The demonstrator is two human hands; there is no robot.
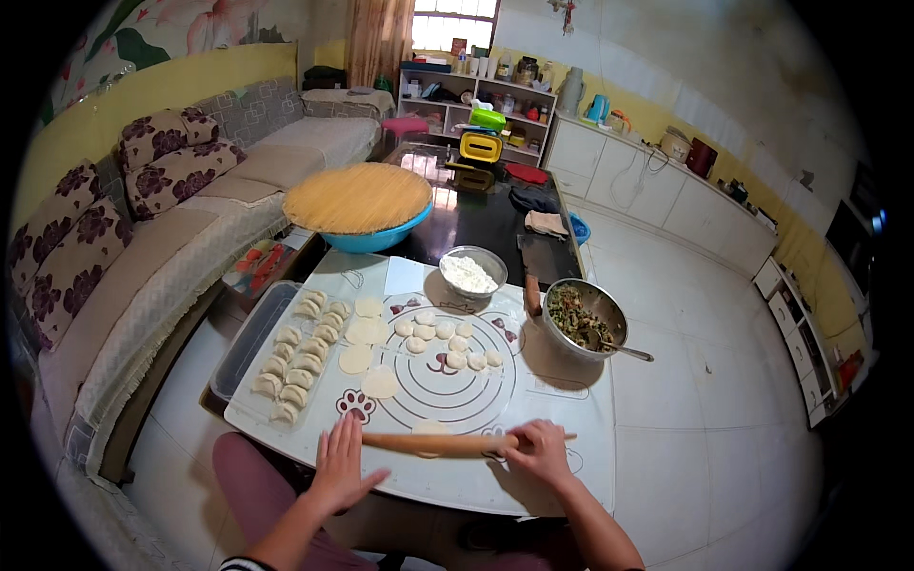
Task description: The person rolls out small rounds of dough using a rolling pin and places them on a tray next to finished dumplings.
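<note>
A wooden rolling pin [428,443] lies crosswise near the front of the white printed mat [557,419]. My left hand [340,464] rests at its left end, fingers stretched out and thumb spread. At the other end, my right hand [540,452] is closed around the pin. A thin dough round [430,427] shows partly from under the pin. Flattened dough pieces [446,329] sit farther up the mat. Left of them is a column of rolled wrappers [366,331], then a clear tray with several folded dumplings [307,364].
A metal bowl of flour [473,270] stands behind the dough pieces. To the right are a bowl of chopped filling [583,319] with a spoon and a cleaver [536,257]. A round woven lid [357,198] covers a blue basin [379,240]. A sofa [143,238] lines the left side.
</note>
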